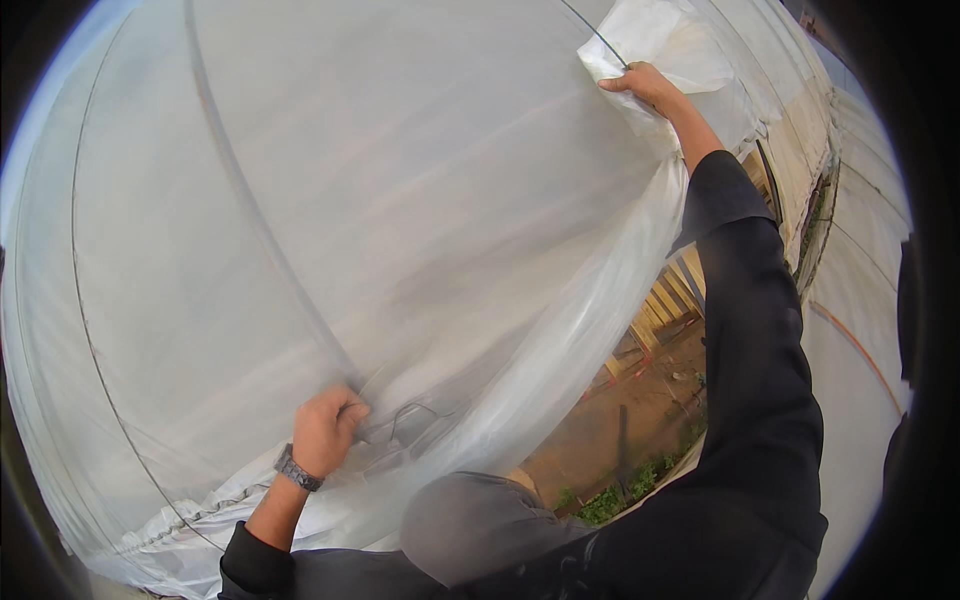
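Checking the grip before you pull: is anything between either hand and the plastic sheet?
Nothing visible: the right hand already grips the plastic sheet at its upper edge, and the left hand is closed on it lower down.

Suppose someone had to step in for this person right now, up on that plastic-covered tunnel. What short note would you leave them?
Left hand: closed on the plastic sheet low down, beside a curved hoop line.
Right hand: arm stretched up, gripping the sheet's bunched edge.
Done: the sheet lies over most of the frame.
Left: its right edge hangs loose, with the ground and green plants showing below. Keep both grips.
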### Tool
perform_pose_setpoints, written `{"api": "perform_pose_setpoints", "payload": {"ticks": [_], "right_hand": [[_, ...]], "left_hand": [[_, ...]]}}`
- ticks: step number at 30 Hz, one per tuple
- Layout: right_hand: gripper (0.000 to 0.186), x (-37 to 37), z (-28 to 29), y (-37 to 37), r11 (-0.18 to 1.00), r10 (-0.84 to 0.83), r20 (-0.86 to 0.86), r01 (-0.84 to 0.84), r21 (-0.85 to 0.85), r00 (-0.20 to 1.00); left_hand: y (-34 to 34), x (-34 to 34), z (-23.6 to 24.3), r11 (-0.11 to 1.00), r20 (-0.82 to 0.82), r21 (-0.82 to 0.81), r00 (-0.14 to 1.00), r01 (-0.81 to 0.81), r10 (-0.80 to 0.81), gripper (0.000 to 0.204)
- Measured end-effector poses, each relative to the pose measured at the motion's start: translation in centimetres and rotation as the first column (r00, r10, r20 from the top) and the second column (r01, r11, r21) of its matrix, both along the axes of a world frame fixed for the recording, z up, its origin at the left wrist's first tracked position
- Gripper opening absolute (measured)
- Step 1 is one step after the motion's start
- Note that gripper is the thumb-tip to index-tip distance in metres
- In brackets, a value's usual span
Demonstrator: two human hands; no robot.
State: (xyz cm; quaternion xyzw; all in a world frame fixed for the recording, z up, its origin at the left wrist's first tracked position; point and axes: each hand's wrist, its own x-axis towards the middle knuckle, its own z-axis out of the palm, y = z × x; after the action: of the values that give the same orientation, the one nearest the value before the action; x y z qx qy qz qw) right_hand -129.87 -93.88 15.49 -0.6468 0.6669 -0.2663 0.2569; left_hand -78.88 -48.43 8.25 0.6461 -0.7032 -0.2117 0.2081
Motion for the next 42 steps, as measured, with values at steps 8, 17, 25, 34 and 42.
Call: {"api": "perform_pose_setpoints", "payload": {"ticks": [8, 17, 25, 34, 42], "right_hand": [[0.045, 4.7, -5.5, 2.6, 0.777, -0.443, -0.581, -0.031, -0.629, 0.683], [0.035, 7.2, -3.6, 2.5, 0.886, -0.387, -0.507, 0.158, -0.436, 0.770], [0.052, 1.2, -1.6, 14.0, 0.955, 0.196, 0.186, -0.144, -0.259, 0.963], [0.110, 3.9, 4.3, 11.8, 0.981, 0.046, -0.478, -0.131, -0.146, 0.877], [0.067, 12.4, 1.7, 9.2, 0.959, 0.026, -0.462, -0.152, -0.238, 0.887]], "left_hand": [[-0.1, 0.0, 0.0, 1.000, -0.016, -0.012, 1.000, -0.003, 0.003, 0.010], [-0.1, 0.1, -0.7, 0.996, 0.016, -0.085, 1.000, -0.008, 0.009, 0.012], [-0.1, -0.1, -0.3, 0.995, -0.026, -0.095, 0.999, 0.023, -0.025, 0.009], [-0.3, 0.2, -0.7, 0.999, -0.001, -0.053, 1.000, 0.012, -0.012, 0.009], [-0.4, 0.4, -0.7, 0.992, 0.044, -0.118, 0.998, 0.052, -0.047, 0.010]]}}
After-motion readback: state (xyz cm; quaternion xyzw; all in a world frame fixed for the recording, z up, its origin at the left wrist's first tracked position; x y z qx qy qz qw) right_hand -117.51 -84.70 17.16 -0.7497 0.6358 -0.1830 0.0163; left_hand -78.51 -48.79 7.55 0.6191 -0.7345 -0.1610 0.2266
